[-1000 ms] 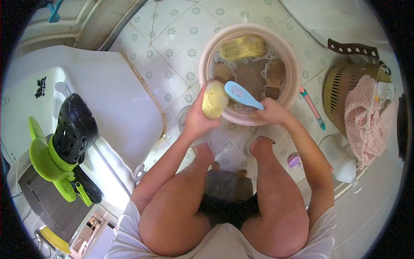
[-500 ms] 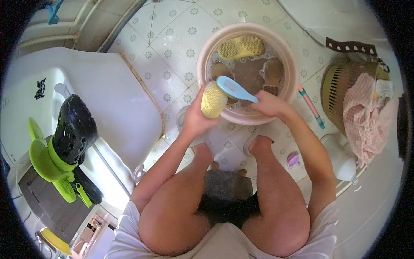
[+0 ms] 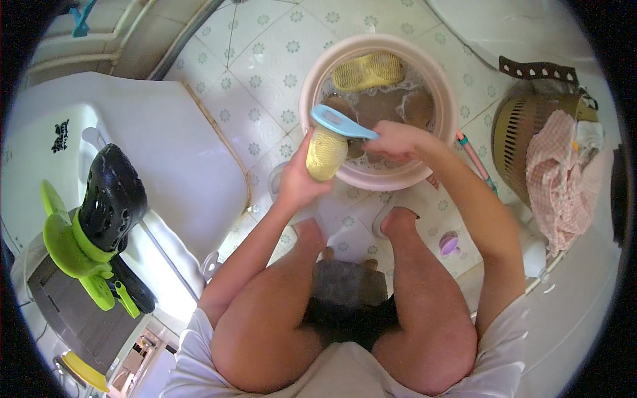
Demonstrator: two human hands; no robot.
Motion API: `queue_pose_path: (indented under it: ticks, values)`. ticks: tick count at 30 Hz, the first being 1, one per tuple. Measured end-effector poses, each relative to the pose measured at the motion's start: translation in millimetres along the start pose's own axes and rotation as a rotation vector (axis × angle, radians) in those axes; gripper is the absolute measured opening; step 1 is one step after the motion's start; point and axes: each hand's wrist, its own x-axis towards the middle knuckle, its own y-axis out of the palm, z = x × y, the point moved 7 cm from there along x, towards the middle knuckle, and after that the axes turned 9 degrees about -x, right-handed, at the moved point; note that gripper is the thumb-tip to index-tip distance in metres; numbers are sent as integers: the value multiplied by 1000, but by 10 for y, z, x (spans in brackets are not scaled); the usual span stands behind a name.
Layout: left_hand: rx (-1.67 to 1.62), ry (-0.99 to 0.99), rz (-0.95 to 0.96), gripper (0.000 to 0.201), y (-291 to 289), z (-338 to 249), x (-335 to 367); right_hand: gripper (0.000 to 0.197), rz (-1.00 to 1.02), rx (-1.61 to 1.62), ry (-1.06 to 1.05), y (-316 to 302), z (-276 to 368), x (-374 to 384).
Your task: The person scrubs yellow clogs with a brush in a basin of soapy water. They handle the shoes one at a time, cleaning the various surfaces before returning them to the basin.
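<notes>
My left hand [image 3: 300, 180] grips a shoe [image 3: 326, 156], its pale yellow ridged sole turned up, at the near left rim of a pink basin [image 3: 451, 99]. My right hand [image 3: 398, 140] is closed round the handle of a light blue scrub brush [image 3: 340, 121]. The brush head lies across the far end of that sole; its bristles are hidden underneath. Murky, sudsy water fills the basin. Another shoe [image 3: 368, 71] with a yellow sole floats sole-up at the far side, and brownish shapes show in the water.
Black and green clogs [image 3: 118, 192] stand at the left beside a white tub [image 3: 192, 132]. At the right are an olive basket [image 3: 511, 142] and a pink checked cloth [image 3: 557, 176]. A pink and teal tube [image 3: 474, 159] and a purple object [image 3: 449, 244] lie on the tiles.
My right hand has moved left with the brush, whose head has slid over the far end of the sole. The left hand and its shoe have barely moved.
</notes>
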Motion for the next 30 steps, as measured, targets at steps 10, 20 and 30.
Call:
queue_pose_path:
  ticks: [10,20,30]
  values:
    - [-2,14,22,111,-21,-30,4,26,43,24,208,-46,-363,-363]
    - [41,-68,45,115,-42,81,-22,28,51,-143,188,-172,150,-333]
    - [78,-46,46,116,-41,107,-4,27,-22,-155,54,-37,163,-65]
